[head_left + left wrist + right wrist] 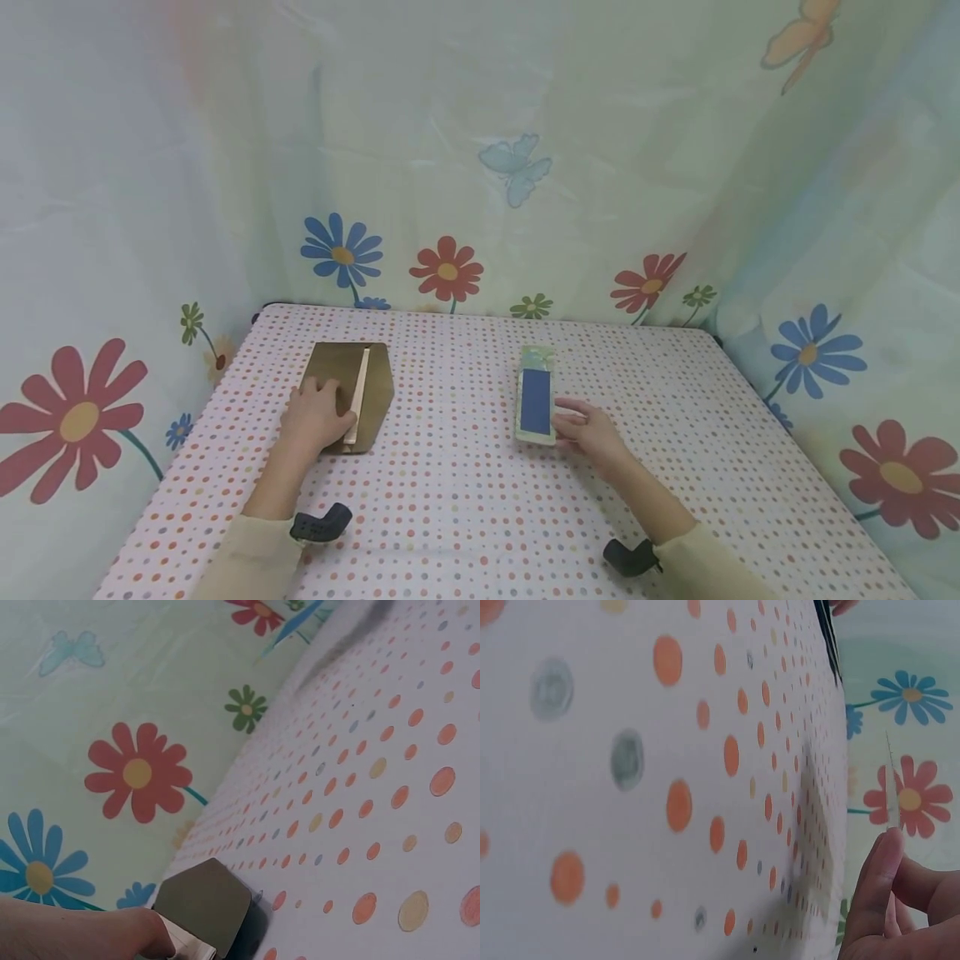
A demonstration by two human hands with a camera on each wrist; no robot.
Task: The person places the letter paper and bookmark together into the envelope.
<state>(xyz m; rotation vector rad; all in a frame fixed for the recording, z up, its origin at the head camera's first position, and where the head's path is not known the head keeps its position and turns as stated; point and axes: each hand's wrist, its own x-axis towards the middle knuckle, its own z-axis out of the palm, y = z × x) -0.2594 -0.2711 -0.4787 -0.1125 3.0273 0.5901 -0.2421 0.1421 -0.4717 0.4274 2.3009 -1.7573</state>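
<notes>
Sleeves [251, 554], blue-panelled card [536, 402], edge between right fingers [883, 859]

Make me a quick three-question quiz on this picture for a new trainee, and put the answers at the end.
1. Which hand pinches the blue-fronted packet?
2. True or false: the table cover is striped.
3. Multiple choice: what runs along the brown panel? (a) a red cord (b) a pale strip (c) a green ribbon

Key: 1. The right hand. 2. False; it is dotted. 3. b.
</notes>
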